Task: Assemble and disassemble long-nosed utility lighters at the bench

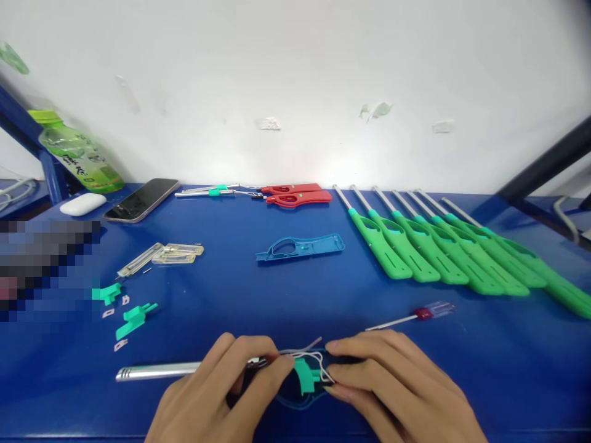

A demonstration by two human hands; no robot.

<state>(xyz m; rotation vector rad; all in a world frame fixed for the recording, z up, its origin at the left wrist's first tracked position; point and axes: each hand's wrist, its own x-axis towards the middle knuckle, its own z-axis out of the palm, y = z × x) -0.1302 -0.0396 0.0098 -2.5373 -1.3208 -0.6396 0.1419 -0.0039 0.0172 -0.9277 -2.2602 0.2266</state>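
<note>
Wires [308, 354] beside our green trigger [305, 376] could detach if left hand [217, 394] and right hand [397, 384], both narrowly pinching them, tug unevenly.

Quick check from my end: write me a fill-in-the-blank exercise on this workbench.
Between the left hand and right hand, the looped wires are ____ in colour.
The lighters in the long row are ____ in colour.
The red lighter handles number ____.

Missing words: white; green; two.
</note>
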